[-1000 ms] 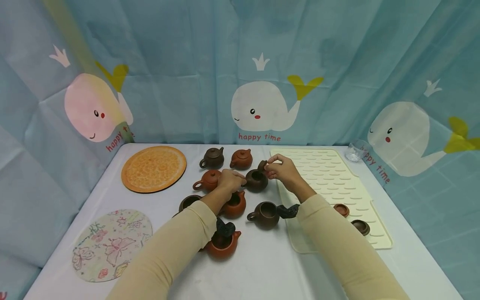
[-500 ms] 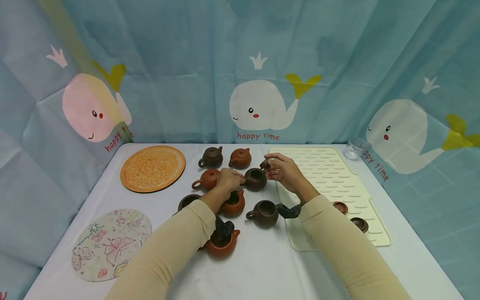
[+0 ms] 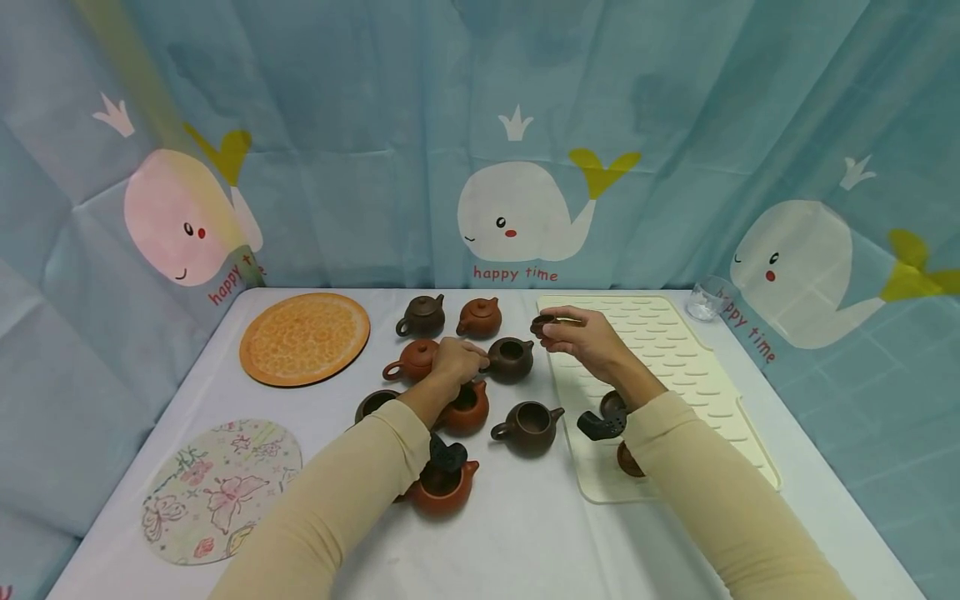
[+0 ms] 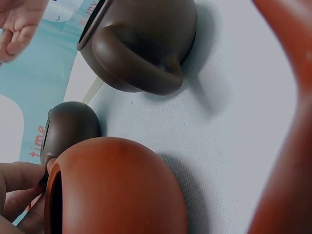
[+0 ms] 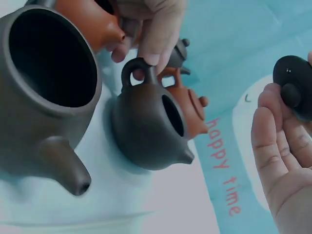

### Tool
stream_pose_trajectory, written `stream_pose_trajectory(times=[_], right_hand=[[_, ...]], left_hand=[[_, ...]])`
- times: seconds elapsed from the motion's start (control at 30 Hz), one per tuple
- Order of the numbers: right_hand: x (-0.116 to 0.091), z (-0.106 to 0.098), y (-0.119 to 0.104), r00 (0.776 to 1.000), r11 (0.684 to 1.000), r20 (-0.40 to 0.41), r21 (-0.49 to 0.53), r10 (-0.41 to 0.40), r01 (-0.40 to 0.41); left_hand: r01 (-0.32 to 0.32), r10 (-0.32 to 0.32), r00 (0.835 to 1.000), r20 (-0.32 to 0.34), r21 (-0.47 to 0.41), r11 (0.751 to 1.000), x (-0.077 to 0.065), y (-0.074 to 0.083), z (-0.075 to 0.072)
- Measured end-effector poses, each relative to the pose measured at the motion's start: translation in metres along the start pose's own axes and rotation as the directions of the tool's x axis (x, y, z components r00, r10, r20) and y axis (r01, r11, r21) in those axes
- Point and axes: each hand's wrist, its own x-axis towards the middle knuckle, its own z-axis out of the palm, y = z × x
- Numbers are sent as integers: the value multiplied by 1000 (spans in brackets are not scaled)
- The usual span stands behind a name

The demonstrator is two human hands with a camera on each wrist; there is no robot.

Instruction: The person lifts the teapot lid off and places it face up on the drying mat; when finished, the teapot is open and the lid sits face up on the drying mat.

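My left hand [image 3: 456, 360] reaches in from the left and pinches the looped handle of a dark brown teapot [image 3: 512, 362]. Its mouth is uncovered, and it stands upright on the white table. In the right wrist view the thumb and fingers close on that handle [image 5: 139, 68]. My right hand [image 3: 588, 340] holds a small dark brown lid [image 3: 543, 322] in its fingertips, up and to the right of the teapot. The lid's round knob [image 5: 291, 95] shows in the right wrist view. An orange teapot [image 4: 117, 180] without its lid fills the left wrist view's front.
Lidded teapots [image 3: 480, 318] stand at the back. An open brown teapot [image 3: 528, 432] and an open orange one [image 3: 444, 493] stand nearer. Under my right forearm, lids [image 3: 630, 460] lie on the cream mat [image 3: 660, 350]. A glass [image 3: 707, 300] stands back right; round mats [image 3: 306, 337] lie left.
My right hand has drawn the lid rightward, away from the teapot's mouth, turning it from upright to flatter. The right forearm has shifted right too. My left hand keeps its hold on the handle.
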Motion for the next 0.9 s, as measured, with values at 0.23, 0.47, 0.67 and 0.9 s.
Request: stream_pose_trajectory(times=[0.23, 0.47, 0.67, 0.9], right_hand=[[-16, -10, -17, 998, 991, 26, -125, -50, 53], [-30, -19, -30, 1000, 941, 1, -339, -23, 22], [-43, -28, -37, 1000, 897, -5, -441, -31, 26], [-56, -45, -43, 997, 871, 13, -485, -77, 74]], left_hand=[[-1, 1, 1000, 7, -7, 1000, 0, 0, 0], [-5, 5, 1000, 4, -5, 1000, -1, 0, -1], [-9, 9, 1000, 12, -12, 1000, -1, 0, -1], [-3, 3, 1000, 10, -22, 1000, -2, 0, -1]])
